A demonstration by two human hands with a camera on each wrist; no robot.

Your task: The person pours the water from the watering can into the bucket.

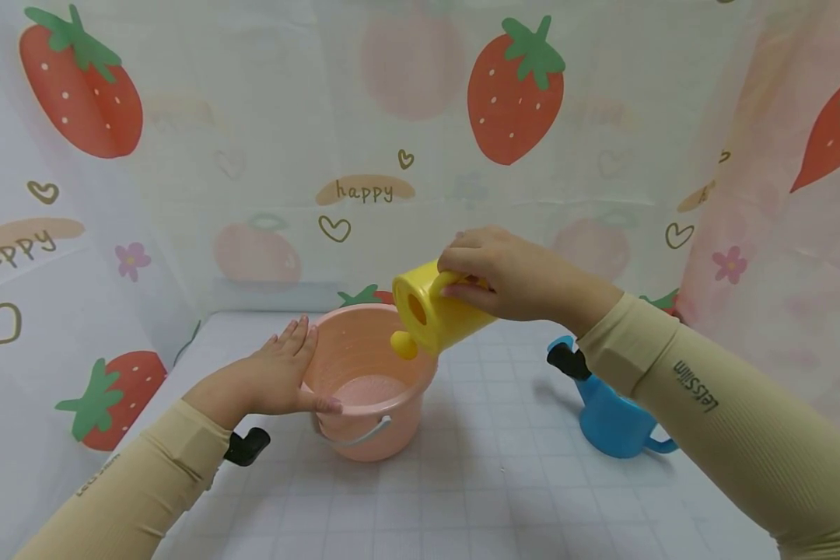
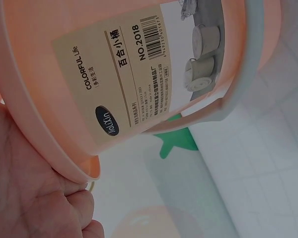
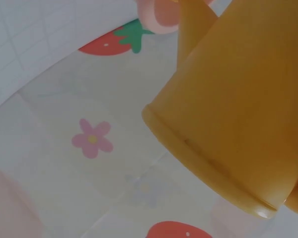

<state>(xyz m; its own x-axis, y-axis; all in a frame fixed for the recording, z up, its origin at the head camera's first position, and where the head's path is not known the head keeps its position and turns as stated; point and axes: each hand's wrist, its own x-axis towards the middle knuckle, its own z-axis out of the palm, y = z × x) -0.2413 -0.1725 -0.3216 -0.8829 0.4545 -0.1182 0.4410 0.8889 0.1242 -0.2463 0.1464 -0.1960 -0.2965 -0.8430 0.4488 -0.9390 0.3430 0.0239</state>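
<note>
A yellow watering can [image 1: 455, 315] is tipped over a pink bucket [image 1: 420, 404], its spout end [image 1: 404, 344] pointing down at the bucket's opening. My right hand [image 1: 500, 272] grips the can's handle, fingers curled round it. In the right wrist view the can's body [image 3: 238, 109] fills the right side, base edge toward the lower part. My left hand [image 1: 269, 377] lies against the near left rim of the bucket, fingers straight and thumb along the front rim. The left wrist view shows the palm [image 2: 30, 183] against the rim, beside the bucket's printed label [image 2: 124, 74].
A blue watering can [image 1: 612, 424] with a handle stands on the table [image 1: 476, 498], to the right under my right forearm. The bucket's pale carrying handle [image 1: 364, 437] hangs down in front. Strawberry-print curtains [image 1: 420, 132] enclose the back and sides.
</note>
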